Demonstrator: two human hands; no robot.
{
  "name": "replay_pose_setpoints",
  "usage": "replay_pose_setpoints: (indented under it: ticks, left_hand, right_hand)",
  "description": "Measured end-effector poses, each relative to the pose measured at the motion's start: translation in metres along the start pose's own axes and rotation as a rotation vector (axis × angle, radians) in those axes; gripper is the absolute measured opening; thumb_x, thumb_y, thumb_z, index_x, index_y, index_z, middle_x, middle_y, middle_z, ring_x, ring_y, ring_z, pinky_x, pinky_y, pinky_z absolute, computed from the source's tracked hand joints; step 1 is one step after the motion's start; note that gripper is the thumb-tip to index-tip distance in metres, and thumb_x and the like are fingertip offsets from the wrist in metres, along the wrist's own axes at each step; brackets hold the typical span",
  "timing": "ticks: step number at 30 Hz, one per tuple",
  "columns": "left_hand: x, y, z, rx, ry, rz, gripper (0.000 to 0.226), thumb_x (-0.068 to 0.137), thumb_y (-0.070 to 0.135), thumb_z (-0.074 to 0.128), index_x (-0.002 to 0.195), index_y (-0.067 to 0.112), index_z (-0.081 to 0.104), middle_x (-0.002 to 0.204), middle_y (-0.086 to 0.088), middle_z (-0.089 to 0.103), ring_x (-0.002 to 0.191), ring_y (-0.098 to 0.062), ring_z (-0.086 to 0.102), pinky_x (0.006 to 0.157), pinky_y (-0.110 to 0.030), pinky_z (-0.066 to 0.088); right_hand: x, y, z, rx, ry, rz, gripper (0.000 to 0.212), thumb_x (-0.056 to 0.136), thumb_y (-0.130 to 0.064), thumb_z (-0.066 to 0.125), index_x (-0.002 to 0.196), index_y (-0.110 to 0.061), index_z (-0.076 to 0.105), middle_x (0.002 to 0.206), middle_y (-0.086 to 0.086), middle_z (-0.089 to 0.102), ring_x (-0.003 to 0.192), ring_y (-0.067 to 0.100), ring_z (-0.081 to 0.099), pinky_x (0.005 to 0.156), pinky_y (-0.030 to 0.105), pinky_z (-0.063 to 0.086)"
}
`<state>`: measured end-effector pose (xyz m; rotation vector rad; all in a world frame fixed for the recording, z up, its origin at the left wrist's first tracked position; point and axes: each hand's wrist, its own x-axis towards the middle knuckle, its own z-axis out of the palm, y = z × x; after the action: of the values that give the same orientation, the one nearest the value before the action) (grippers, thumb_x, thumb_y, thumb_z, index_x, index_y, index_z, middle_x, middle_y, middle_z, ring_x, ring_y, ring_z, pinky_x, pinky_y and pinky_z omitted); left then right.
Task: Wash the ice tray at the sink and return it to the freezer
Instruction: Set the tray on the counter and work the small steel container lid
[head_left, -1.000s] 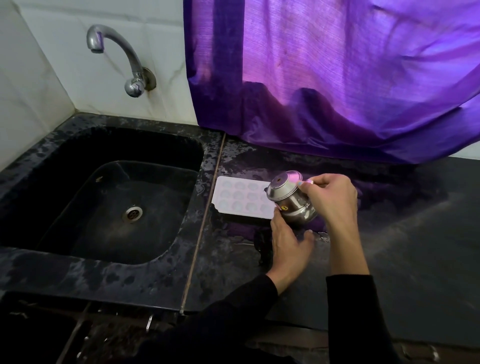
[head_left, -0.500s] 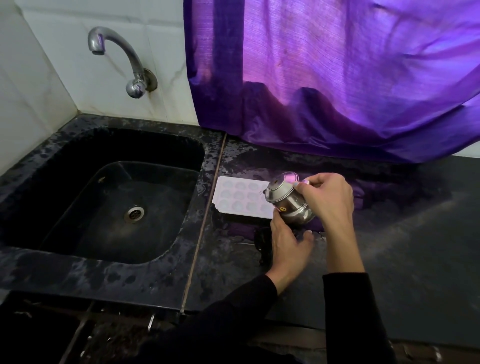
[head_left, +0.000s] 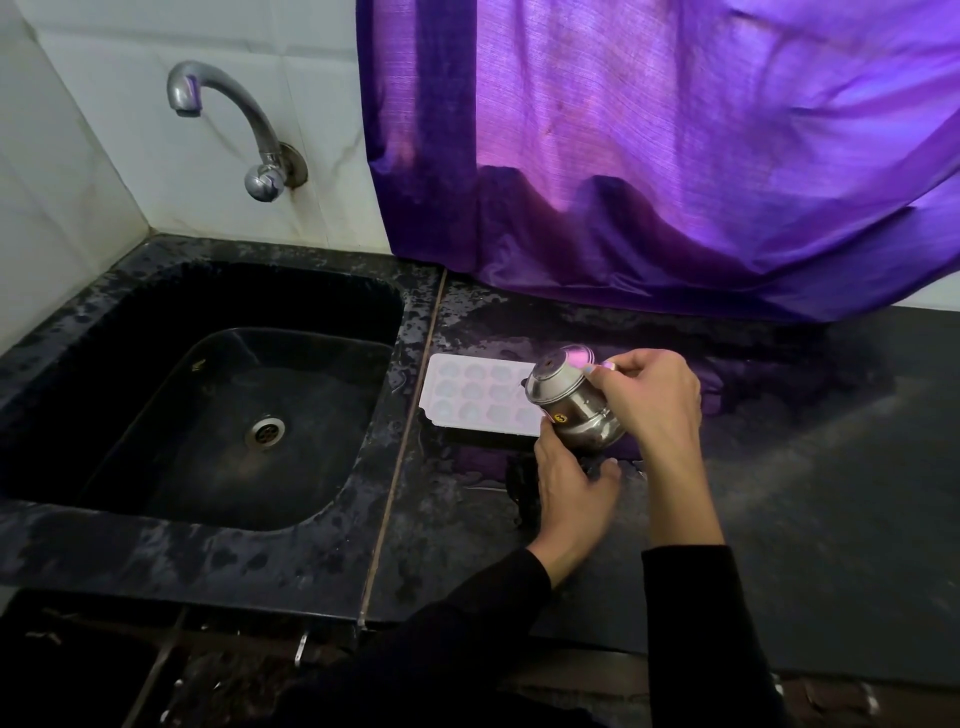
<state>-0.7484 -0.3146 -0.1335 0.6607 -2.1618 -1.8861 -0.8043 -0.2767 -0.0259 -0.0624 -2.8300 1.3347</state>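
Observation:
The white ice tray (head_left: 467, 397) lies flat on the wet black counter just right of the sink, its hollows facing up. My right hand (head_left: 649, 400) grips a small steel pot (head_left: 569, 400), tilted with its mouth toward the tray's right end, which it hides. My left hand (head_left: 569, 483) rests on the counter at the tray's near right corner, thumb up against the pot's underside and fingers spread. A dark patch (head_left: 522, 483) lies beside that hand; I cannot tell what it is.
The black sink (head_left: 156, 540) with its drain (head_left: 267, 431) sits to the left, and a steel tap (head_left: 234, 119) juts from the white tiled wall above it. A purple curtain (head_left: 675, 156) hangs down to the counter's back edge.
The pot stays tilted over the tray's right end in my right hand. My left hand's fingers have shifted slightly on the counter. The tray has not moved.

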Motion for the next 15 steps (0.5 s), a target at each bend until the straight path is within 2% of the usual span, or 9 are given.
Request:
replay_pose_setpoints:
  ticks: [4,11,15]
  left_hand:
    - [0.0016,0.0011,-0.0018,-0.003,0.012,0.018,0.085,0.078,0.014,0.067,0.149,0.011,0.021,0.140,-0.007,0.038,0.130,-0.019,0.041,0.111,-0.036,0.035]
    - [0.0012,0.0004,-0.0045,-0.010,0.026,0.038,0.086,0.077,0.017,0.066,0.150,0.011,0.020,0.142,-0.007,0.036,0.132,-0.020,0.041,0.111,-0.039,0.035]
    - [0.0015,0.0007,-0.0087,-0.033,0.033,0.049,0.088,0.079,0.015,0.066,0.151,0.011,0.015,0.146,-0.006,0.032,0.135,-0.018,0.038,0.114,-0.037,0.033]
  right_hand:
    - [-0.0002,0.0001,0.0003,0.044,0.005,0.021,0.011,0.075,-0.033,0.071,0.067,-0.028,0.065,0.079,-0.003,0.070,0.086,0.019,0.065,0.079,0.039,0.053]
    - [-0.0049,-0.0059,0.0002,0.073,0.012,0.024,0.018,0.076,-0.034,0.072,0.063,-0.030,0.062,0.077,-0.003,0.070,0.085,0.018,0.065,0.080,0.039,0.053]
    - [-0.0055,-0.0077,0.0025,0.096,0.009,0.027,0.017,0.075,-0.035,0.073,0.063,-0.030,0.063,0.074,-0.003,0.070,0.085,0.020,0.066,0.083,0.043,0.054]
